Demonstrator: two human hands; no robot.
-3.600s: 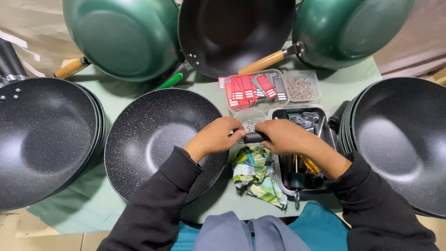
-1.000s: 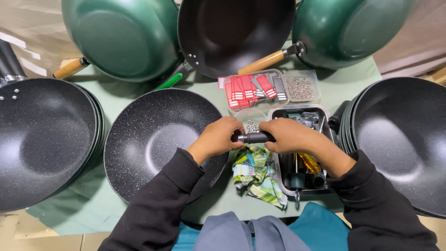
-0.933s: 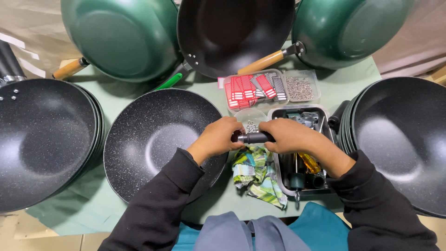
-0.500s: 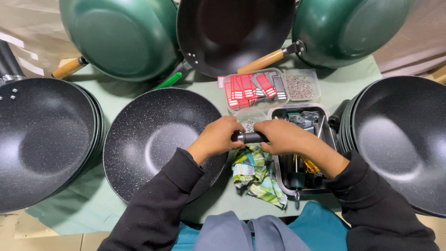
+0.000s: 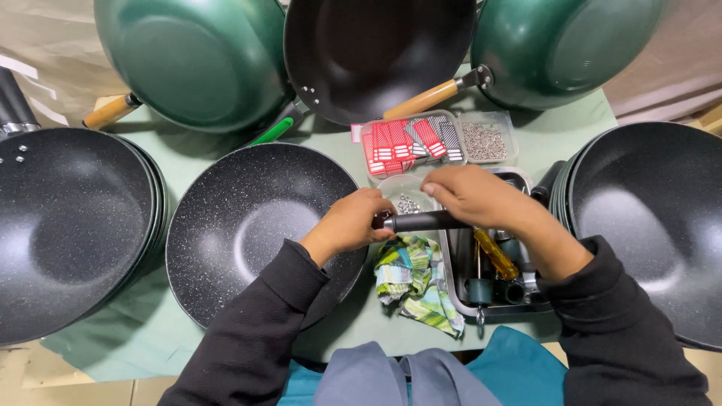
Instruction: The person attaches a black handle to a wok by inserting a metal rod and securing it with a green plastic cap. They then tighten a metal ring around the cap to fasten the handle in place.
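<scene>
Speckled black non-stick pan (image 5: 256,225) rim gripped by left hand (image 5: 353,223); black cylindrical handle (image 5: 425,220) (horizontal) loosely covered by right hand (image 5: 470,197).

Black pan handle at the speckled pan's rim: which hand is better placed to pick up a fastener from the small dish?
Right, probably. The right hand hovers beside the small dish, while the left hand braces the black handle at the speckled pan.

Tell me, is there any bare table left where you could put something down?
Little. Bare green cloth shows between the stacked pans on the left and the speckled pan, and behind the clear parts box. Around both hands, the tool tray and rag crowd everything.
</scene>
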